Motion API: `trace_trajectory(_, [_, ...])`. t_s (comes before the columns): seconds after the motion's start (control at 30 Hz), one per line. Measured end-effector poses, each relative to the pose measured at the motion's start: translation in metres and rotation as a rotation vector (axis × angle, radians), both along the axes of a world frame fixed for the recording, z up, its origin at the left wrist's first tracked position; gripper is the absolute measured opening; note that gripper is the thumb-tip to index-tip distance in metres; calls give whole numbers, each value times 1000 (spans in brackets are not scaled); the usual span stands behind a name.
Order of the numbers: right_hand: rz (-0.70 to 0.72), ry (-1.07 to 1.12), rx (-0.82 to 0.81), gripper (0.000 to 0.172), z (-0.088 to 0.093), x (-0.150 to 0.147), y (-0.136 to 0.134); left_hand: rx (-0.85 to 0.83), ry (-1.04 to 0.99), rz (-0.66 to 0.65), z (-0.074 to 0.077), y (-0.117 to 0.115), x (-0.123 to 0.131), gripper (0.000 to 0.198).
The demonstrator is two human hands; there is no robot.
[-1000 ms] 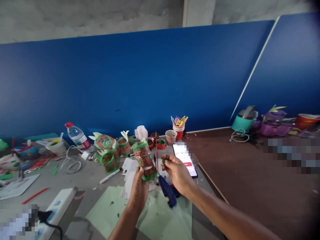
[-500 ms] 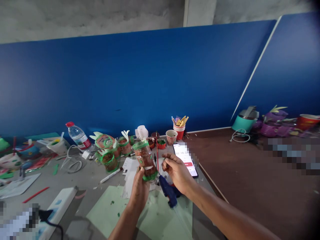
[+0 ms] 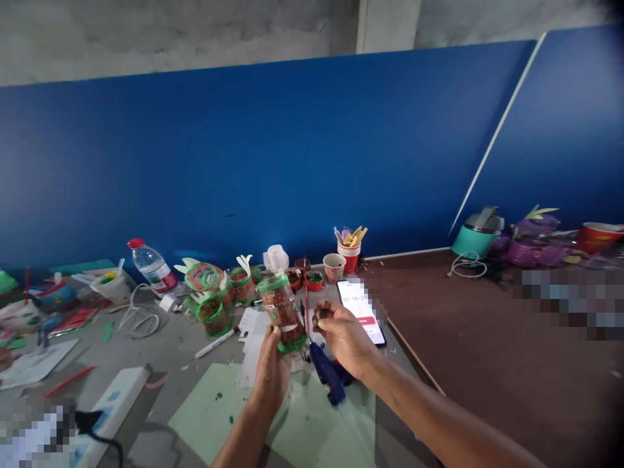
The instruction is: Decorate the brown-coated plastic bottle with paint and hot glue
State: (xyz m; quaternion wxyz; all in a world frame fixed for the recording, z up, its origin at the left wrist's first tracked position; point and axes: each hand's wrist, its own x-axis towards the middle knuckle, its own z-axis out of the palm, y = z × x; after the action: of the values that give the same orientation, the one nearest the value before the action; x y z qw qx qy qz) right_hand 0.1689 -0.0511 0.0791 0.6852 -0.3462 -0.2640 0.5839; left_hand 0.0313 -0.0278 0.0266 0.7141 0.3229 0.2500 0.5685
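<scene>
My left hand [image 3: 273,374] grips the lower part of a clear plastic bottle piece [image 3: 280,309] painted brown with green bands at top and bottom, and holds it upright above the table. My right hand [image 3: 344,338] is just right of the bottle, with its fingers pinched on a small dark bit that I cannot name. Under my right wrist a blue glue gun [image 3: 327,374] lies on a pale green sheet [image 3: 214,416]. A thin red brush [image 3: 306,296] stands behind the bottle.
Similar painted bottle pieces [image 3: 209,296] stand at the back left beside a water bottle [image 3: 151,266]. A lit phone [image 3: 363,312], paper cups [image 3: 341,260], white cables [image 3: 139,318] and a power strip [image 3: 112,406] lie around. On the brown table at right sit a teal pot [image 3: 478,234] and purple items [image 3: 531,244].
My right hand's fingertips have closed in slightly toward the bottle. The bottle and my left hand have hardly moved.
</scene>
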Motion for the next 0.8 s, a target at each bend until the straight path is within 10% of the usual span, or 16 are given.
trace_trajectory(0.23, [-21,-165,-23,14,-11,3,2,8,27,1,-4,4,-1,29])
trace_trajectory(0.43, [-64,-558,51,27,-13,2,-5,21,18,-11,-8,5,-2,29])
trace_trajectory(0.8, [-16,-649,116,39,-30,-4,-3,16,86,-27,-14,0,-1,37])
